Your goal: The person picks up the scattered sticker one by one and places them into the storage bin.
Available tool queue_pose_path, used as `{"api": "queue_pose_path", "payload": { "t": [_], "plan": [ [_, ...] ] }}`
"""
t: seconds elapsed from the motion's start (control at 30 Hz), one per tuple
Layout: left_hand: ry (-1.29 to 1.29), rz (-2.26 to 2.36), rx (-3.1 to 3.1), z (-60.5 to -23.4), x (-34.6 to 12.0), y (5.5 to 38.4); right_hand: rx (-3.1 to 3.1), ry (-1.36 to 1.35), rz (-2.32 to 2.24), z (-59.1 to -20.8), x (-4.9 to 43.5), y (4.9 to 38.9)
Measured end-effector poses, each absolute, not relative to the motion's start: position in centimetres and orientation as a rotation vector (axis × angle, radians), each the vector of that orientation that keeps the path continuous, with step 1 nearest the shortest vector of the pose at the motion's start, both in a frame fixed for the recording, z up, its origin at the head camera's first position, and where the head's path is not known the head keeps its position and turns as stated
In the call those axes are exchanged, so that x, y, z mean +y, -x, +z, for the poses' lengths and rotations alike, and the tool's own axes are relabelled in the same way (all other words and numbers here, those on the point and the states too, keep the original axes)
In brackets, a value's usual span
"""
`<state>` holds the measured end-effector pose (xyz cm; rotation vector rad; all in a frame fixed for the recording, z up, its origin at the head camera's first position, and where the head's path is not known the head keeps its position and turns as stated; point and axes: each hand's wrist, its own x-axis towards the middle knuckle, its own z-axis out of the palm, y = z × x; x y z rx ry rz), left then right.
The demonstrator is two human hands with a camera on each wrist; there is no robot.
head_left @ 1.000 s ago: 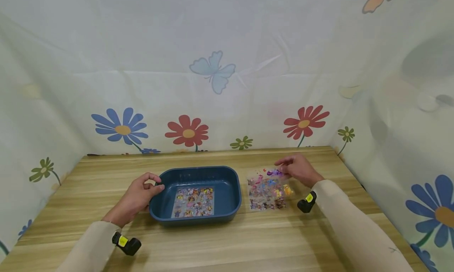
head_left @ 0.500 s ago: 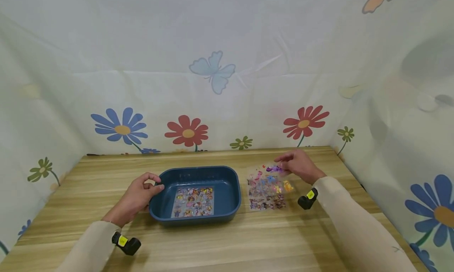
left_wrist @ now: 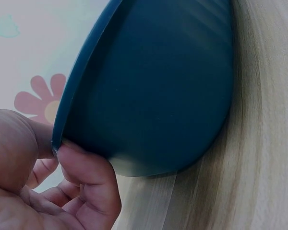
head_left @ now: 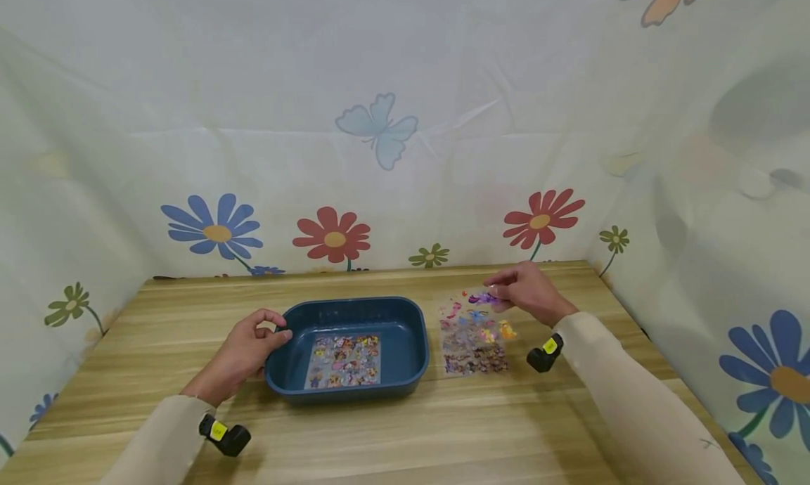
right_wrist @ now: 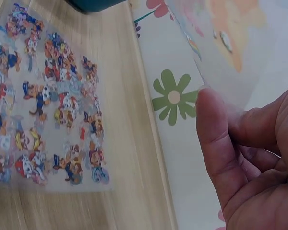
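My left hand [head_left: 248, 348] pinches the left rim of a dark blue plastic basin [head_left: 351, 395]; the left wrist view has the thumb and a finger on either side of the rim [left_wrist: 67, 96]. Inside the basin lies a clear sticker sheet [head_left: 344, 362] with small colourful figures. With thumb and index finger my right hand [head_left: 530, 293] pinches the edge of another clear sticker sheet [head_left: 476, 316], printed with larger pastel cartoon figures. This sheet is raised over a sticker sheet [head_left: 477, 364] of small cartoon dogs on the table, partly hiding it in the head view.
The wood-grain table [head_left: 380, 443] runs back to a white cloth [head_left: 278, 140] printed with flowers and butterflies, which also hangs at both sides. A black wrist camera [head_left: 224, 437] is strapped to the left sleeve, another wrist camera [head_left: 544, 353] to the right.
My right hand has risen slightly and drawn a little to the left, lifting the pinched sticker sheet with it. My left hand and the basin have stayed in place.
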<state>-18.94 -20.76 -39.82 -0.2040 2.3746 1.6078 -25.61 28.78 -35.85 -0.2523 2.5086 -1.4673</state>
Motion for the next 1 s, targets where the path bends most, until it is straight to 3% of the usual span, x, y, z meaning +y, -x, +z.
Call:
{"api": "queue_pose_path", "payload": {
  "t": [1.0],
  "plan": [
    [0.217,1.59,2.385,-39.9,-20.8,19.0,2.454,0.258,-1.509,-35.4,25.1,25.7]
  ]
}}
